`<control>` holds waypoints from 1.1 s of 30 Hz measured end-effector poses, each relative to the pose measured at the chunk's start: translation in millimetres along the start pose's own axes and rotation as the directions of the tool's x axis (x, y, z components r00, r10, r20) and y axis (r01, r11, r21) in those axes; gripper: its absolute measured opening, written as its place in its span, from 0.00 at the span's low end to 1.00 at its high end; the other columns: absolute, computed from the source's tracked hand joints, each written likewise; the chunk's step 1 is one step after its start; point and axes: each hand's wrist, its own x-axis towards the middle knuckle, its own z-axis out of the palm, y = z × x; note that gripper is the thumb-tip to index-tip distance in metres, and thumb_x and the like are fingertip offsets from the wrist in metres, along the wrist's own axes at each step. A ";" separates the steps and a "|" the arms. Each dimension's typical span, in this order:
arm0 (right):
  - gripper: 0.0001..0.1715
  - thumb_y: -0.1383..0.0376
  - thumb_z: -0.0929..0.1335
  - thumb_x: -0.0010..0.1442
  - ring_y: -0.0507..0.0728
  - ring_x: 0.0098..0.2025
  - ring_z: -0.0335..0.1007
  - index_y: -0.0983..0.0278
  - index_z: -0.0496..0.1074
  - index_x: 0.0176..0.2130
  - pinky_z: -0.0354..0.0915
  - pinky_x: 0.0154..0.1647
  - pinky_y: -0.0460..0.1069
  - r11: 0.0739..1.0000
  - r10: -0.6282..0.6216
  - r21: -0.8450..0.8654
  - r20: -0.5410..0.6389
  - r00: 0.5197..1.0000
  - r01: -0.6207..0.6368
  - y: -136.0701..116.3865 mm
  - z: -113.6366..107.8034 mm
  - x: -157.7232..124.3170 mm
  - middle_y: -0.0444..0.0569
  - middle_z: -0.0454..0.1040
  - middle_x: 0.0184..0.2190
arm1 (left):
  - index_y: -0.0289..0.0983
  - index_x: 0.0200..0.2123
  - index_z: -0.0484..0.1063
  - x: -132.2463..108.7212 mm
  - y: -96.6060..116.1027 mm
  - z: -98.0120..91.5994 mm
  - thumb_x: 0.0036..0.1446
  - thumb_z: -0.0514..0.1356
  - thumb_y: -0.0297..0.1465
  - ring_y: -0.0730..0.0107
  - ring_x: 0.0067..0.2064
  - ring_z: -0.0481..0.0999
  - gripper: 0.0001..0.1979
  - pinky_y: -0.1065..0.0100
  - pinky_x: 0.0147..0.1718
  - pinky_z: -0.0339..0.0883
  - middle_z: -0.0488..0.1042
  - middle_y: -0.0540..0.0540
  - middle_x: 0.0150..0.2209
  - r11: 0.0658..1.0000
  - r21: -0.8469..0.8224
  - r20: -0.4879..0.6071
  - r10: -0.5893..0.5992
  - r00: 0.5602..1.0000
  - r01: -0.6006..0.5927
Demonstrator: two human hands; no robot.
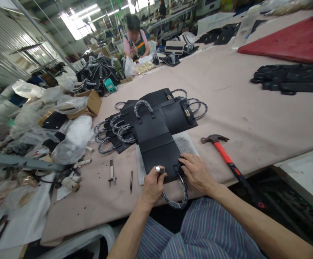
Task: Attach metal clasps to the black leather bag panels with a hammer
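A flat black leather bag piece (156, 144) with patterned handles lies on a grey stone slab (184, 144) at the table's near edge. My left hand (152, 185) is closed around a small metal punch (159, 169), its tip standing on the near end of the leather. My right hand (196, 172) rests on the leather beside the near handle (176, 201), fingers curled and pressing the handle's fitting down. Behind, several more black bag pieces (172, 108) lie overlapped in a pile.
A red-handled hammer (226, 156) lies right of the slab. Two small metal tools (111, 172) sit to the left. Plastic bags and a cardboard box (90, 102) crowd the left side. Black leather cuts (291, 79) and a red mat (288, 41) lie far right. Another person (135, 37) works at the far end.
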 end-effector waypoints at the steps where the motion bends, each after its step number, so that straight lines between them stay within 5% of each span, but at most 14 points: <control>1: 0.19 0.66 0.59 0.71 0.66 0.60 0.65 0.66 0.71 0.55 0.62 0.61 0.66 1.000 -0.001 -0.017 -0.012 1.000 0.001 -1.0 6.2 -1.1 0.59 0.70 0.58 | 0.38 0.44 0.75 -0.2 0.2 0.6 0.62 0.60 0.25 0.64 0.44 0.82 0.09 0.64 0.47 0.76 0.81 0.44 0.41 1.000 -0.016 -0.016 -0.010 1.000 0.010; 7: 0.22 0.68 0.60 0.69 0.64 0.62 0.64 0.65 0.70 0.58 0.57 0.65 0.65 0.999 -0.022 -0.039 -0.025 0.999 0.021 7.9 14.2 -10.8 0.57 0.69 0.60 | 0.37 0.42 0.76 -4.2 -0.9 3.1 0.62 0.60 0.26 0.64 0.44 0.83 0.06 0.61 0.49 0.77 0.82 0.44 0.40 0.971 -0.191 -0.141 -0.169 0.975 0.141; 13: 0.22 0.68 0.60 0.68 0.64 0.63 0.64 0.66 0.70 0.58 0.56 0.66 0.64 0.999 -0.021 -0.049 -0.030 0.999 0.019 6.6 15.1 -9.4 0.57 0.69 0.61 | 0.38 0.42 0.76 -8.1 -5.3 2.9 0.62 0.60 0.24 0.63 0.46 0.83 0.07 0.61 0.51 0.78 0.83 0.43 0.43 0.979 -0.164 -0.088 0.107 0.990 -0.120; 18: 0.23 0.68 0.61 0.66 0.65 0.62 0.64 0.65 0.71 0.58 0.57 0.66 0.64 0.999 -0.014 -0.032 -0.023 1.000 0.014 7.5 15.1 -8.4 0.57 0.69 0.60 | 0.37 0.42 0.75 -7.7 -7.9 4.2 0.63 0.61 0.27 0.64 0.43 0.84 0.05 0.61 0.47 0.80 0.83 0.43 0.40 0.981 -0.184 -0.155 -0.095 0.983 0.066; 24: 0.22 0.68 0.61 0.67 0.65 0.62 0.64 0.65 0.70 0.58 0.57 0.65 0.64 0.999 -0.017 -0.040 -0.026 1.000 0.016 7.8 14.2 -7.4 0.56 0.69 0.60 | 0.37 0.45 0.75 -10.1 -9.4 4.5 0.63 0.60 0.25 0.63 0.47 0.83 0.08 0.58 0.51 0.79 0.83 0.41 0.44 0.972 -0.118 -0.084 0.193 0.978 -0.202; 30: 0.22 0.68 0.61 0.68 0.65 0.62 0.64 0.65 0.69 0.58 0.57 0.65 0.63 0.999 -0.009 -0.051 -0.023 1.000 0.008 7.1 14.3 -7.5 0.56 0.69 0.60 | 0.36 0.44 0.74 -6.3 -6.8 0.8 0.66 0.59 0.28 0.64 0.41 0.84 0.05 0.63 0.45 0.80 0.82 0.44 0.39 0.954 -0.264 -0.152 -0.186 0.971 0.142; 33: 0.22 0.68 0.61 0.67 0.65 0.62 0.64 0.65 0.70 0.58 0.57 0.65 0.64 0.999 -0.012 -0.052 -0.028 1.000 0.010 6.6 13.9 -7.1 0.56 0.70 0.60 | 0.36 0.42 0.74 -3.6 -5.0 1.6 0.65 0.60 0.29 0.63 0.41 0.84 0.05 0.62 0.45 0.80 0.83 0.44 0.39 0.950 -0.291 -0.122 -0.152 0.981 0.111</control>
